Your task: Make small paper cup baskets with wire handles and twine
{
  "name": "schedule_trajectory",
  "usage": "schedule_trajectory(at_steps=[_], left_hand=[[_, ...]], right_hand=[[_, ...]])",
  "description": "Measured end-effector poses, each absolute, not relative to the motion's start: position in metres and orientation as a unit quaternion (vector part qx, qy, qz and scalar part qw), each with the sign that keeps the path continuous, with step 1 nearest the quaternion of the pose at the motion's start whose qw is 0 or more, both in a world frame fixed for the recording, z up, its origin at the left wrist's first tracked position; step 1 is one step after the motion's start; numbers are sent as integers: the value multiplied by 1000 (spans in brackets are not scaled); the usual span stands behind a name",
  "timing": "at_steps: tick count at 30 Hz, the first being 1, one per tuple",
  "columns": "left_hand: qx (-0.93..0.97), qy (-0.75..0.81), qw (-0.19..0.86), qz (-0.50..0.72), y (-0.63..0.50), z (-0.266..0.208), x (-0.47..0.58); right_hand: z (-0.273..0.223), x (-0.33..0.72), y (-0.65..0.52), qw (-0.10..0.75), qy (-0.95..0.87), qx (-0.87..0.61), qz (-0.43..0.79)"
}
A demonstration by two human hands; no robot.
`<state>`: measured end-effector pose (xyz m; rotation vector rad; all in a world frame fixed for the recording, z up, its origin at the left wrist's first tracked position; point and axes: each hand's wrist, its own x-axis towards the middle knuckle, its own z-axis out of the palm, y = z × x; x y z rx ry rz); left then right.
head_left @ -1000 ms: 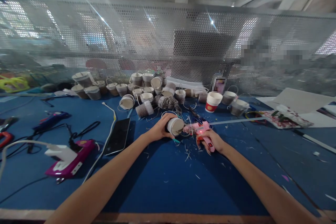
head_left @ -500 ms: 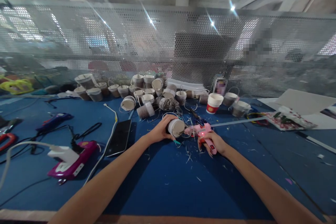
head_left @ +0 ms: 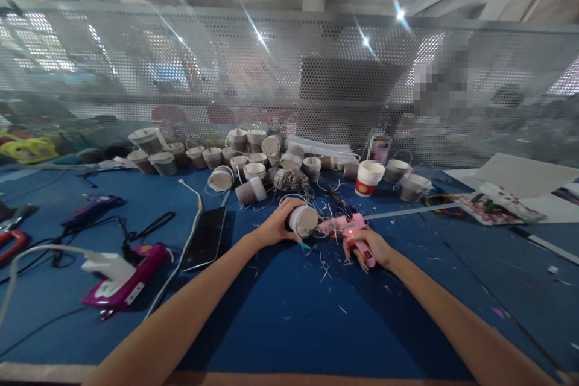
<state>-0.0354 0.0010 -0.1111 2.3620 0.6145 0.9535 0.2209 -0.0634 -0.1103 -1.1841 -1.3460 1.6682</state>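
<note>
My left hand is wrapped round a small paper cup that lies tipped on its side, its pale round end turned to the right. In my right hand is a pink hot glue gun, gripped by its handle with a small red light lit. A long translucent glue stick sticks out of its back to the right. The gun's nozzle points left, close to the cup's end; whether it touches, I cannot tell. Pale glue strands and fibres lie about the nozzle.
Behind my hands stand several twine-wrapped cups with handles. A stack of white and red paper cups is right of them. A phone, a purple power strip and cables lie left. A plastic bag rests right, before a perforated screen.
The glue gun has shifted very slightly to the right with my right hand. My left hand and the cup stay in place.
</note>
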Motion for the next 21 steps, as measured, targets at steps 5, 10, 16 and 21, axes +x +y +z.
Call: schedule_trajectory(at_steps=[5, 10, 16, 21], left_hand=[[872, 229, 259, 347, 1, -110, -35], [872, 225, 255, 352, 1, -109, -35], [861, 235, 251, 376, 1, -110, -35], [840, 267, 221, 417, 2, -111, -35]], right_hand=[[-113, 221, -64, 366, -502, -466, 630], [-115, 220, -63, 370, -501, -462, 631], [-109, 237, -59, 377, -530, -469, 598], [-91, 283, -55, 308, -654, -570, 389]])
